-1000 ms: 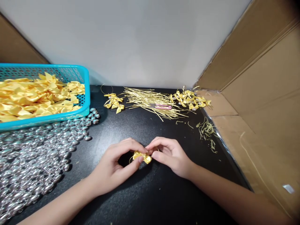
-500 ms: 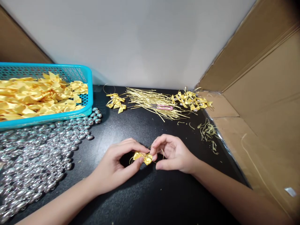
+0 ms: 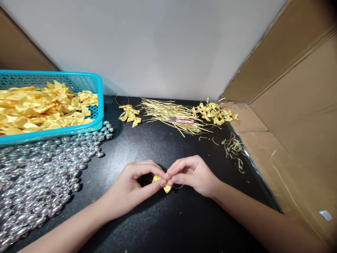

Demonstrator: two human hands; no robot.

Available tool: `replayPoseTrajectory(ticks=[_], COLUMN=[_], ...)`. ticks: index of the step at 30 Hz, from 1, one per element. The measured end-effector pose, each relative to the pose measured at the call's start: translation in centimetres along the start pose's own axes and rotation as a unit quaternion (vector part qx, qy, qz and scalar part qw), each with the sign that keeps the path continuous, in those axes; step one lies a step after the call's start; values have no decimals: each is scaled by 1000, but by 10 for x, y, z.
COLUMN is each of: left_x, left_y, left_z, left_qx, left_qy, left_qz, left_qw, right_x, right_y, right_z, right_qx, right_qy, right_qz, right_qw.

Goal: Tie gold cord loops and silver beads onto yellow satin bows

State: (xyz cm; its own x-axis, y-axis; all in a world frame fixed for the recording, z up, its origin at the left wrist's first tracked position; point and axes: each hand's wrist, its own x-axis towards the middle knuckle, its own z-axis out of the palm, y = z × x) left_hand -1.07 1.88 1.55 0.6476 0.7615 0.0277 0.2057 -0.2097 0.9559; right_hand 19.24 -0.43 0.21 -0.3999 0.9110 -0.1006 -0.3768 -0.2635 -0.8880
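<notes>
My left hand (image 3: pixel 139 182) pinches a yellow satin ribbon bow (image 3: pixel 166 187) between thumb and fingers, low over the black table. Part of the bow is covered by the fingertips. My right hand (image 3: pixel 193 175) meets it from the other side, its thumb and fingertips closed at the middle of the bow. A thin gold cord (image 3: pixel 179 187) curves out below the right thumb, and its other parts are hidden by the fingers.
On the left, a blue basket (image 3: pixel 99 105) holds many yellow bows, with silver beads (image 3: pixel 39 179) spread before it. Behind my hands lie gold cords (image 3: pixel 165 112), pink-handled snips (image 3: pixel 184 121), bows with cord (image 3: pixel 130 115), beaded bows (image 3: pixel 217 114) and cord scraps (image 3: pixel 233 146). Cardboard (image 3: pixel 295 105) borders the right.
My right thumb has closed against its fingertips at the bow, where the hand was more spread before. The bow has tilted, and the cord loop by the right hand has dropped lower.
</notes>
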Motion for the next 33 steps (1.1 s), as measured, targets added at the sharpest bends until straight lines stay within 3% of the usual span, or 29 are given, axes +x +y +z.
replayPoseTrajectory(ticks=[4, 10, 20, 33], left_x=[-2, -1, -3, 1], left_y=[2, 5, 4, 6], left_z=[0, 5, 2, 1], left_qx=[-17, -71, 11, 45], left_qy=[-3, 7, 4, 4], left_qz=[-49, -89, -16, -4], left_qw=[999, 993, 1000, 999], right_x=[-1, -5, -6, -6], right_y=[0, 5, 10, 9], right_z=[3, 8, 9, 9], right_qx=[-31, -37, -41, -54], right_qy=[26, 69, 76, 104], right_qz=[-41, -13, -38, -57], right_qw=[998, 997, 996, 991])
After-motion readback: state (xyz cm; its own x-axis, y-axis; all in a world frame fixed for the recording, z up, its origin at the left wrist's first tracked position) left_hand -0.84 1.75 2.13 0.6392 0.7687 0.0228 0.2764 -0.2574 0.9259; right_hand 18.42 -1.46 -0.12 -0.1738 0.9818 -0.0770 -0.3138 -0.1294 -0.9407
